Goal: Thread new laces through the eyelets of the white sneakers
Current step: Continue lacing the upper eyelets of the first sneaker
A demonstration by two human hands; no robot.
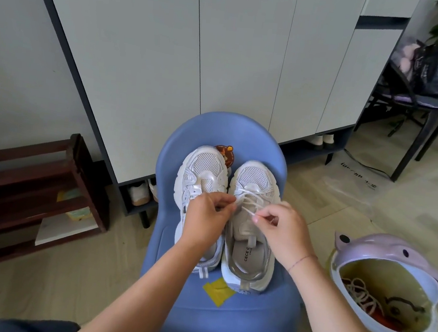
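1. Laced sneaker (254,180) beside bare sneaker (204,164) on blue chair (216,127); lace (250,196) through toe-end eyelets (269,192) only.
2. Right hand (284,233) pinching lace end above tongue (246,225); left hand (206,216) curled at eyelet edge (probably pinching lace too, hidden).
3. Keep tension even, lace flat, before feeding next eyelet.

White cabinets (226,43), wooden rack (32,185), pale floor (425,216)

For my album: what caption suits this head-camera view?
Left hand and right hand pinch a white lace over a sneaker on a blue chair.
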